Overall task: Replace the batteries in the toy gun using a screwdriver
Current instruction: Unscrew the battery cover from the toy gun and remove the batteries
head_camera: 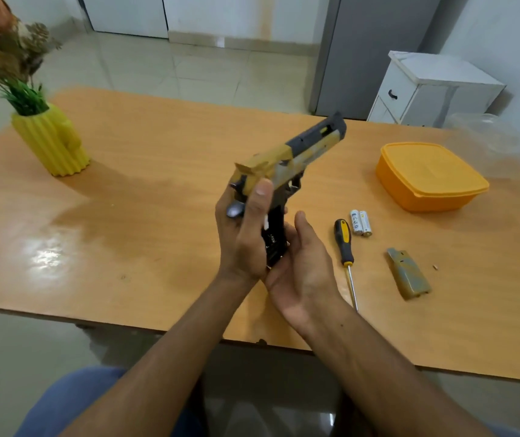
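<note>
A yellow and black toy gun [296, 152] is held above the wooden table [157, 184], barrel pointing up and to the right. My left hand [246, 234] grips its black handle, thumb lying up against the yellow rear. My right hand [302, 266] cups the underside of the handle from the right, palm up, fingers hidden behind it. On the table to the right lie a screwdriver [343, 244] with a black and yellow handle, two white batteries [360, 223] side by side, and the detached battery cover [408, 274].
An orange lidded plastic box [430, 175] stands at the right. A yellow ribbed vase [52, 143] with artificial plants stands at the far left. A small screw-like bit [435, 266] lies beside the cover. A white cabinet [432, 86] is behind the table.
</note>
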